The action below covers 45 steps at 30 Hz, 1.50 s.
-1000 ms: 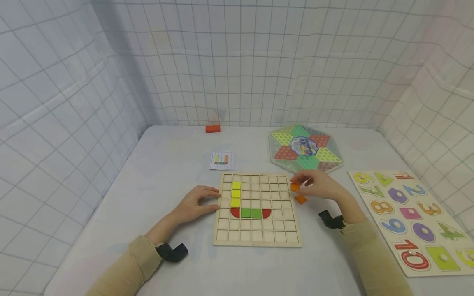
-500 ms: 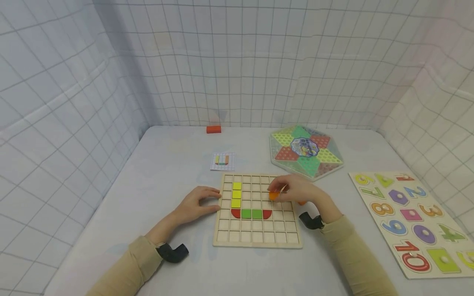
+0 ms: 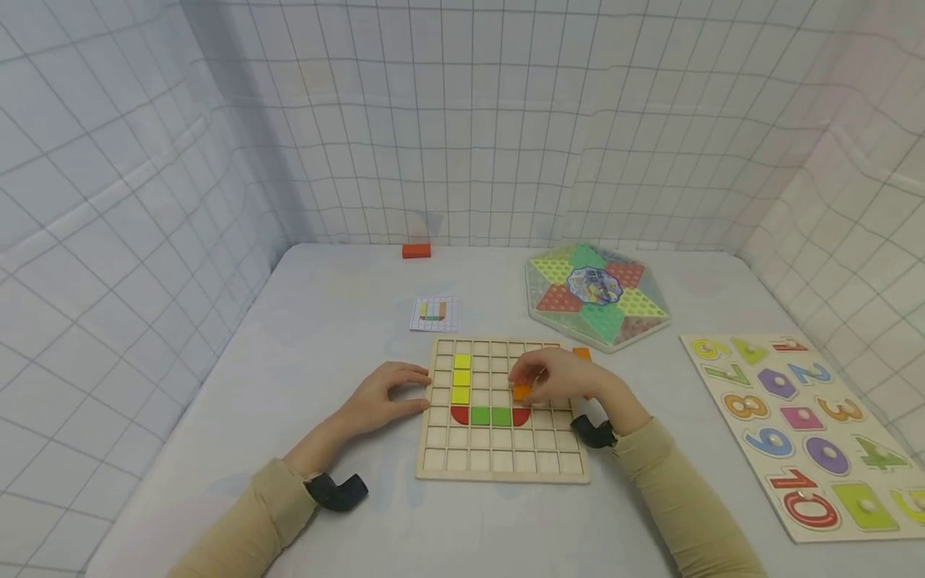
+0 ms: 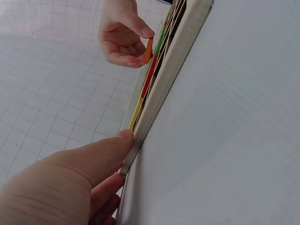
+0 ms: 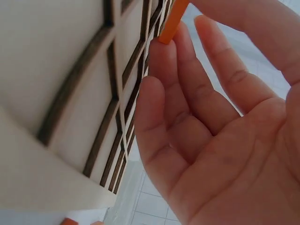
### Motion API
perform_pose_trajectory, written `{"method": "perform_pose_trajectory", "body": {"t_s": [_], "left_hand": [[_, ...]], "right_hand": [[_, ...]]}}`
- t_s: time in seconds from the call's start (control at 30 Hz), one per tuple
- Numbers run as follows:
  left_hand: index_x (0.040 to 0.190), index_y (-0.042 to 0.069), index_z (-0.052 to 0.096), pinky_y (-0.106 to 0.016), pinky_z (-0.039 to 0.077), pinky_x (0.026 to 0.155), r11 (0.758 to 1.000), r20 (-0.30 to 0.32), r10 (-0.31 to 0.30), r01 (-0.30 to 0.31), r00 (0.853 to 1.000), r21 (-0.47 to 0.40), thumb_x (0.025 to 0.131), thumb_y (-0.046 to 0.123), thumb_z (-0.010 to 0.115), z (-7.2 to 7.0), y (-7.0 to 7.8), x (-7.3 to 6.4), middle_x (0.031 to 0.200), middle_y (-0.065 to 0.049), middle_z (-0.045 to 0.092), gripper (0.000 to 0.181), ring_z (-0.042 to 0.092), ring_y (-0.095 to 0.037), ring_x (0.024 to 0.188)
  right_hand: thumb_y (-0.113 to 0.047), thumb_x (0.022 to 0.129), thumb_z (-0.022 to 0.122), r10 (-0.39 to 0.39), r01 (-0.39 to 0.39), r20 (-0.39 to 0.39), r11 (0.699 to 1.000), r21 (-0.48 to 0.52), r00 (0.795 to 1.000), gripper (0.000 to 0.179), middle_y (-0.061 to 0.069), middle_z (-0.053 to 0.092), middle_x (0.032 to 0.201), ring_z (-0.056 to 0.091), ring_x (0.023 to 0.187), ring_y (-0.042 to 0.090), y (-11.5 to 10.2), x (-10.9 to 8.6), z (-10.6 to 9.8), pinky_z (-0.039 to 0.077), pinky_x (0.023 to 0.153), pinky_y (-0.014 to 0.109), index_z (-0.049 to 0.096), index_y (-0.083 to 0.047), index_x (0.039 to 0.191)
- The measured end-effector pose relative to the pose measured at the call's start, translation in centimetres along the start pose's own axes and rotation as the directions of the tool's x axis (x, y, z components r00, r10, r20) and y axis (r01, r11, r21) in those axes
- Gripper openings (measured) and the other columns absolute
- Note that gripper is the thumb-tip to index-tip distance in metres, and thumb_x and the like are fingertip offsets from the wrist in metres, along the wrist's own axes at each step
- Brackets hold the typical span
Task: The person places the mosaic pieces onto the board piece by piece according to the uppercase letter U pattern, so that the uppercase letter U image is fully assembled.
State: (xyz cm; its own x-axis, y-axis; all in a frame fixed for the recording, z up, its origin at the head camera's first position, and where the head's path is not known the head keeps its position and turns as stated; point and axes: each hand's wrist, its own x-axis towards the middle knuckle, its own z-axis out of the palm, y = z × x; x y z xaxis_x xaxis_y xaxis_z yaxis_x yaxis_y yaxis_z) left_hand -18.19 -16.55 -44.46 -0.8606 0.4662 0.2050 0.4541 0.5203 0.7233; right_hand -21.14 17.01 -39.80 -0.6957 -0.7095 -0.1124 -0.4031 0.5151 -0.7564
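Observation:
My right hand (image 3: 564, 376) pinches an orange square tile (image 3: 522, 392) between thumb and fingertips, close over the wooden grid board (image 3: 502, 477). In the left wrist view the orange tile (image 4: 149, 49) stands upright in the pinch, near the green and red pieces. Just below it in the head view is a red quarter-round piece (image 3: 520, 417), in a row with two green squares (image 3: 480, 416) and another red quarter-round (image 3: 459, 415). Three yellow squares (image 3: 461, 378) rise above the left end. My left hand (image 3: 377, 399) rests against the board's left edge, thumb and fingers spread apart.
Another orange tile (image 3: 581, 353) lies beside the board's upper right edge, partly behind my right hand. A printed pattern card (image 3: 434, 314) and a red block (image 3: 416, 251) lie farther back. A star-patterned game board (image 3: 596, 297) sits back right; a number puzzle (image 3: 802, 433) lies at right.
My right hand has carried the orange tile leftward from beside the board to over the grid, just above the right red piece. My left hand has stayed in place.

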Motion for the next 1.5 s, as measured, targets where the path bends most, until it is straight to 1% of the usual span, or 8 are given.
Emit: {"method": "perform_pose_trajectory", "body": {"t_s": [0.2, 0.43, 0.77, 1.07, 1.17, 1.3, 1.37, 1.5], "left_hand": [[0.111, 0.015, 0.069, -0.047, 0.035, 0.101, 1.0, -0.006, 0.007, -0.007, 1.0, 0.009, 0.08, 0.031, 0.075, 0.1, -0.1, 0.1, 0.121, -0.001, 0.06, 0.035, 0.048, -0.025, 0.119], [0.112, 0.014, 0.069, -0.047, 0.035, 0.101, 1.0, 0.0, -0.003, 0.003, 1.0, 0.004, 0.08, 0.031, 0.075, -0.1, 0.1, 0.0, 0.123, -0.002, 0.059, 0.036, 0.047, -0.026, 0.12], [0.112, 0.014, 0.068, -0.048, 0.035, 0.101, 1.0, 0.0, -0.002, 0.002, 1.0, -0.001, 0.081, 0.031, 0.075, -0.1, 0.1, 0.0, 0.123, -0.002, 0.059, 0.036, 0.047, -0.026, 0.12], [0.112, 0.014, 0.069, -0.048, 0.034, 0.102, 1.0, 0.003, -0.011, 0.011, 1.0, -0.007, 0.08, 0.031, 0.075, -0.1, 0.1, -0.1, 0.123, -0.002, 0.059, 0.037, 0.046, -0.026, 0.121], [0.112, 0.015, 0.069, -0.048, 0.034, 0.101, 1.0, 0.002, -0.013, 0.013, 1.0, -0.009, 0.08, 0.031, 0.075, -0.1, 0.1, 0.0, 0.123, -0.001, 0.059, 0.036, 0.046, -0.026, 0.121], [0.112, 0.015, 0.069, -0.048, 0.034, 0.101, 1.0, 0.003, -0.011, 0.011, 1.0, -0.002, 0.081, 0.032, 0.075, 0.0, 0.1, 0.0, 0.123, -0.001, 0.059, 0.036, 0.046, -0.025, 0.12], [0.112, 0.015, 0.069, -0.048, 0.034, 0.102, 1.0, 0.003, -0.01, 0.01, 1.0, 0.0, 0.081, 0.031, 0.075, 0.0, 0.1, 0.1, 0.123, -0.001, 0.059, 0.036, 0.046, -0.025, 0.121], [0.112, 0.014, 0.069, -0.047, 0.034, 0.102, 1.0, 0.003, -0.01, 0.01, 1.0, -0.002, 0.08, 0.03, 0.075, -0.1, 0.3, 0.1, 0.123, -0.002, 0.059, 0.036, 0.046, -0.026, 0.121]], "right_hand": [[-0.008, 0.079, 0.074, -0.001, 0.001, 0.006, 1.0, 0.004, 1.0, 0.026, 0.0, 0.064, 0.096, 0.058, 0.09, 0.017, -0.2, -0.1, 0.1, 0.05, 0.079, 0.03, 0.066, -0.009, 0.104], [-0.008, 0.078, 0.075, 0.026, -0.026, -0.005, 1.0, -0.008, 1.0, 0.026, -0.002, 0.064, 0.093, 0.058, 0.087, 0.015, 0.0, 0.2, 0.2, 0.05, 0.078, 0.029, 0.066, -0.012, 0.102], [-0.009, 0.077, 0.077, 0.012, -0.013, -0.017, 1.0, -0.022, 1.0, 0.028, -0.001, 0.064, 0.092, 0.059, 0.086, 0.015, 0.1, 0.4, 0.3, 0.051, 0.077, 0.028, 0.065, -0.011, 0.102], [-0.007, 0.078, 0.076, -0.014, 0.014, -0.021, 1.0, 0.008, 1.0, 0.029, 0.002, 0.065, 0.093, 0.06, 0.086, 0.017, -0.1, 0.1, 0.2, 0.051, 0.076, 0.028, 0.064, -0.006, 0.104], [-0.008, 0.081, 0.073, -0.005, 0.006, -0.027, 1.0, 0.017, 1.0, 0.028, 0.004, 0.064, 0.096, 0.06, 0.088, 0.017, -0.1, -0.2, -0.3, 0.051, 0.078, 0.03, 0.063, -0.006, 0.107], [-0.011, 0.084, 0.071, 0.002, -0.003, -0.064, 1.0, -0.01, 0.998, 0.029, 0.003, 0.064, 0.1, 0.06, 0.091, 0.016, 0.1, -0.8, -1.3, 0.05, 0.081, 0.031, 0.063, -0.006, 0.111], [-0.012, 0.084, 0.07, -0.009, 0.008, -0.086, 1.0, -0.014, 0.996, 0.031, 0.006, 0.064, 0.101, 0.06, 0.091, 0.017, 0.3, -1.2, -2.0, 0.05, 0.082, 0.031, 0.062, -0.003, 0.112], [-0.011, 0.084, 0.07, 0.003, 0.001, -0.124, 0.999, 0.035, 0.992, 0.034, 0.014, 0.062, 0.103, 0.059, 0.092, 0.021, 0.5, -2.3, -3.4, 0.049, 0.083, 0.034, 0.059, 0.001, 0.115]]}}
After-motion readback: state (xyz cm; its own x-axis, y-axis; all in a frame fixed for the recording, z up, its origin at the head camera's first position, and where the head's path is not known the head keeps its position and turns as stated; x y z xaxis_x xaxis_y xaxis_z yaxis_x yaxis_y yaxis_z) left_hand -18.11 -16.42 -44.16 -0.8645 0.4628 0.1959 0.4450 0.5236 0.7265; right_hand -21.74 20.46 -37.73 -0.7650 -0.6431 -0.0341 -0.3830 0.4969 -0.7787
